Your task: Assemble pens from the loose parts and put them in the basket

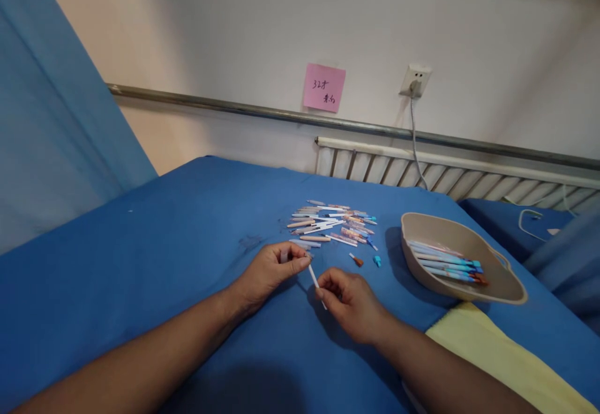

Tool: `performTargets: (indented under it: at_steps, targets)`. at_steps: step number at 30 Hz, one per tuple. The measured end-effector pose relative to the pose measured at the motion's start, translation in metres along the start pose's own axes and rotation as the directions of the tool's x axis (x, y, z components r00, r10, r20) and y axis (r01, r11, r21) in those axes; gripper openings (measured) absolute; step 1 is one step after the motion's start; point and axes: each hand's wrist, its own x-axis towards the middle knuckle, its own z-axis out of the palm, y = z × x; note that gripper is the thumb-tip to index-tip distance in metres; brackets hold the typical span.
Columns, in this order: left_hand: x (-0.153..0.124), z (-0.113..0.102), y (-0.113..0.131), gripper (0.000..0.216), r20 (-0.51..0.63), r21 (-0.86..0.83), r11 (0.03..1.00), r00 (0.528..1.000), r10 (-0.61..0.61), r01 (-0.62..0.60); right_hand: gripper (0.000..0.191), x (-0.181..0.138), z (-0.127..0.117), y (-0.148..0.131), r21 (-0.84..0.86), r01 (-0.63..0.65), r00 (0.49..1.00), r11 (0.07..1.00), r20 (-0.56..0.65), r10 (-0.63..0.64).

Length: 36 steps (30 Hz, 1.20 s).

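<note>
My left hand (276, 270) pinches the upper end of a thin white pen refill (314, 276) between thumb and fingertips. Farther down the same refill, my right hand (349, 301) grips it with thumb and curled fingers. The refill slants down to the right, and its lower end shows just below the right thumb. A small dark bit shows at the left fingertips, too small to name. Beyond the hands lies a loose pile of pen parts (314, 238), with white refills, tan barrels and patterned barrels. An orange-brown pen cap (358, 261) and a blue cap piece (377, 261) lie near the right hand.
A beige plastic basket (450, 223) on the right holds several pens (445, 264) with blue and brown ends. Yellow cloth (497, 351) lies under the right forearm. Behind the blue-covered table (197, 214) are a radiator (375, 164), a metal rail and a wall socket (415, 80).
</note>
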Motion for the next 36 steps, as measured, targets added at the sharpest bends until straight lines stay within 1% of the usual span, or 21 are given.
performTargets:
  at_steps: [4,8,14,21,26,28,30,34,36]
  targets:
    - [-0.001,0.002,0.001,0.026,0.004,-0.009,1.0,1.0,-0.003,0.003,0.006,0.0,0.001,0.002,0.067,0.002,1.0,0.998,0.0,-0.002]
    - [-0.002,0.002,0.003,0.024,-0.014,-0.024,1.0,1.0,0.009,-0.009,0.004,0.0,0.002,0.003,0.093,-0.019,1.0,0.995,-0.001,0.019]
    - [-0.003,0.001,0.003,0.023,-0.038,-0.006,1.0,0.999,0.027,-0.027,0.002,0.0,0.002,0.003,0.076,-0.013,1.0,0.997,-0.013,0.014]
    - [-0.004,0.0,0.001,0.025,-0.005,-0.024,0.999,0.999,0.04,-0.04,0.003,0.0,0.0,0.0,0.056,0.019,1.0,0.998,-0.022,-0.018]
    - [-0.003,-0.003,-0.002,0.032,0.017,-0.058,0.998,1.0,0.02,-0.019,0.004,0.001,-0.001,0.001,0.068,0.038,0.997,0.997,-0.065,-0.034]
    - [-0.002,-0.005,-0.002,0.033,0.038,-0.095,0.995,0.999,-0.011,0.015,0.006,0.001,-0.002,0.002,0.079,0.047,0.995,0.996,-0.09,-0.04]
    - [-0.001,-0.007,-0.002,0.032,0.068,-0.166,0.984,0.997,-0.048,0.058,0.008,0.002,-0.003,0.002,0.094,0.054,0.992,0.994,-0.119,-0.043]
    - [0.001,-0.01,0.0,0.025,0.106,-0.375,0.921,0.992,-0.073,0.108,0.011,0.005,-0.006,0.005,0.158,0.069,0.982,0.985,-0.184,-0.039]
    - [0.003,-0.011,0.001,0.025,0.104,-0.432,0.893,0.991,-0.084,0.122,0.012,0.007,-0.007,0.008,0.191,0.059,0.978,0.98,-0.207,-0.019]
